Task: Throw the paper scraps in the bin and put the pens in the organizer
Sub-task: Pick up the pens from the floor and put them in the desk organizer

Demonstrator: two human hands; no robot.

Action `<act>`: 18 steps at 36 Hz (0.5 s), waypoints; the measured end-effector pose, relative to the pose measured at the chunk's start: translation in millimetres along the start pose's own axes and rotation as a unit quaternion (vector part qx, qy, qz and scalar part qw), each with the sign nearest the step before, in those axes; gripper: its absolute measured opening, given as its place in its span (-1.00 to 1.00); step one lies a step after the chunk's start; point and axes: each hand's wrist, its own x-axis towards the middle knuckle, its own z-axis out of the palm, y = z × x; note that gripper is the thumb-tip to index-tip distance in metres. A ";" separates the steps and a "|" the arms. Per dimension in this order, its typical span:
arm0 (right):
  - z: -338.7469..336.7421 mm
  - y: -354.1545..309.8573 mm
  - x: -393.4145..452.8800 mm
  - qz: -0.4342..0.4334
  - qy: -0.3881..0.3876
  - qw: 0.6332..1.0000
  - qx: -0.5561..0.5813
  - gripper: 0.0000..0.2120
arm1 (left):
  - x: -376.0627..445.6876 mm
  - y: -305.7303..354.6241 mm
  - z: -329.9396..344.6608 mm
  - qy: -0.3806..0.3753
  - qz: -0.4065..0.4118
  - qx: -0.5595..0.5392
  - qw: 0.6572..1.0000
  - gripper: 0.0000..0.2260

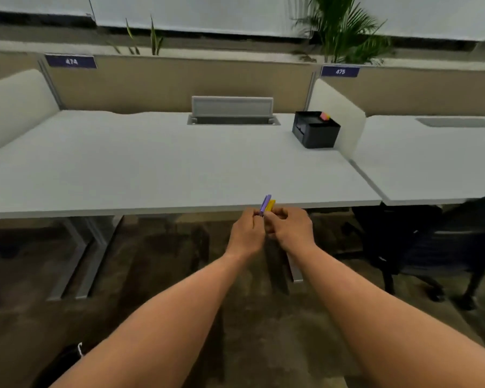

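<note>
My left hand (247, 229) and my right hand (290, 226) meet just below the front edge of the white desk (151, 163). Between them stick up a purple pen (265, 204) and a yellow pen (270, 205), side by side. The left hand's fingers curl round the purple pen and the right hand's round the yellow one; the pens' lower ends are hidden in the hands. A black organizer (315, 130) stands at the desk's back right corner, with a pink and yellow item (324, 116) poking out of its top. No paper scraps or bin are in view.
A grey cable flap (232, 107) stands open at the desk's back middle. A white divider (338, 119) separates this desk from the neighbouring one. A black office chair (443, 242) stands at the right, under the desk edge. Desk legs (81, 256) stand on the carpet.
</note>
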 end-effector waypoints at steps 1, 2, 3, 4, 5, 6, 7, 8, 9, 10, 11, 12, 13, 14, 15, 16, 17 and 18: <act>-10.1 -5.3 5.5 0.000 -0.002 1.000 0.009 -0.86 | 4.7 11.4 3.4 0.001 0.003 0.007 1.000 -0.80; -19.6 -11.3 10.5 -0.003 -0.003 1.000 0.017 -0.89 | 9.9 22.2 6.1 0.003 0.010 0.012 1.000 -0.81; -28.9 -17.7 15.2 -0.008 -0.003 1.000 0.024 -0.85 | 15.3 32.7 8.1 0.006 0.018 0.014 1.000 -0.80; -37.4 -23.4 21.1 -0.013 -0.002 0.999 0.035 -0.78 | 20.9 43.3 9.6 0.009 0.028 0.015 0.999 -0.79; -45.4 -29.4 26.1 -0.018 -0.001 0.999 0.048 -0.74 | 25.9 53.3 11.0 0.012 0.037 0.016 0.999 -0.76; -52.9 -35.4 31.5 -0.023 0.003 0.998 0.066 -0.71 | 31.1 62.7 12.3 0.014 0.044 0.021 0.999 -0.74; -60.8 -41.3 37.0 -0.025 0.009 0.996 0.081 -0.68 | 36.4 72.2 13.4 0.013 0.052 0.028 0.998 -0.72; -68.0 -46.0 43.6 -0.027 0.013 0.996 0.090 -0.66 | 42.4 80.9 14.5 0.011 0.060 0.037 0.997 -0.71; -75.2 -50.7 50.8 -0.031 0.013 0.995 0.092 -0.64 | 49.0 89.1 15.4 0.009 0.067 0.046 0.997 -0.70; -82.4 -54.8 58.9 -0.037 0.008 0.995 0.090 -0.62 | 56.1 96.7 15.8 0.008 0.074 0.054 0.996 -0.69; -89.6 -59.1 67.4 -0.043 0.001 0.995 0.090 -0.60 | 63.5 103.4 16.0 0.008 0.080 0.061 0.995 -0.68; -95.9 -62.9 76.5 -0.049 -0.006 0.995 0.092 -0.59 | 71.2 109.2 16.8 0.008 0.087 0.066 0.994 -0.67; -101.3 -66.9 85.5 -0.053 -0.011 0.994 0.097 -0.59 | 79.3 113.2 18.0 0.010 0.095 0.069 0.993 -0.67; -105.6 -70.4 94.8 -0.055 -0.009 0.993 0.103 -0.59 | 87.9 116.3 19.3 0.011 0.102 0.072 0.992 -0.66; -109.3 -74.0 103.9 -0.055 -0.004 0.993 0.106 -0.60 | 96.7 118.8 21.0 0.012 0.110 0.076 0.991 -0.65; -112.5 -77.1 113.6 -0.053 0.001 0.993 0.109 -0.61 | 106.5 120.7 22.7 0.014 0.116 0.079 0.990 -0.65; -115.3 -80.2 123.0 -0.052 0.003 0.992 0.111 -0.62 | 116.6 122.4 24.4 0.015 0.121 0.080 0.989 -0.64; -117.5 -83.3 132.7 -0.053 0.004 0.992 0.111 -0.64 | 127.3 123.5 25.6 0.013 0.127 0.080 0.989 -0.65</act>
